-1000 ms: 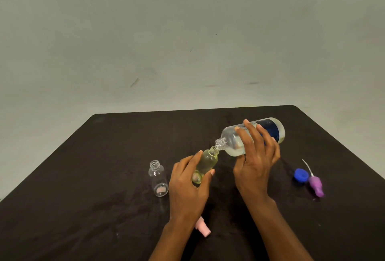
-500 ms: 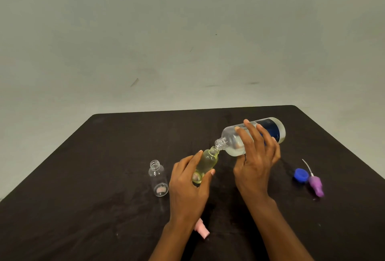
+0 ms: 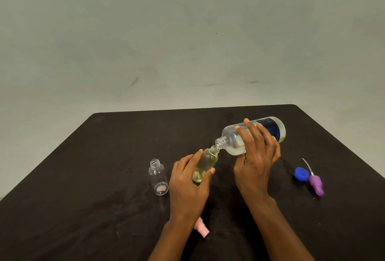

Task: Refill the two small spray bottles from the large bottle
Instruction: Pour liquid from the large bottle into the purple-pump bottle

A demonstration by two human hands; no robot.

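Pink spray top (image 3: 201, 229) lay nearest you, toward the table's (image 3: 62, 208) near edge. Your left hand (image 3: 188, 185) gripped the first small bottle (image 3: 205, 163), mostly full, tilted under the large bottle (image 3: 253, 135) held in your right hand (image 3: 255, 163). Second small bottle (image 3: 158, 177) stood empty, uncapped; both still needed tops.

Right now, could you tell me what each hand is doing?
Left hand: closed around the small bottle, tilted under the pour.
Right hand: holding the large bottle, tipped mouth-down toward it.
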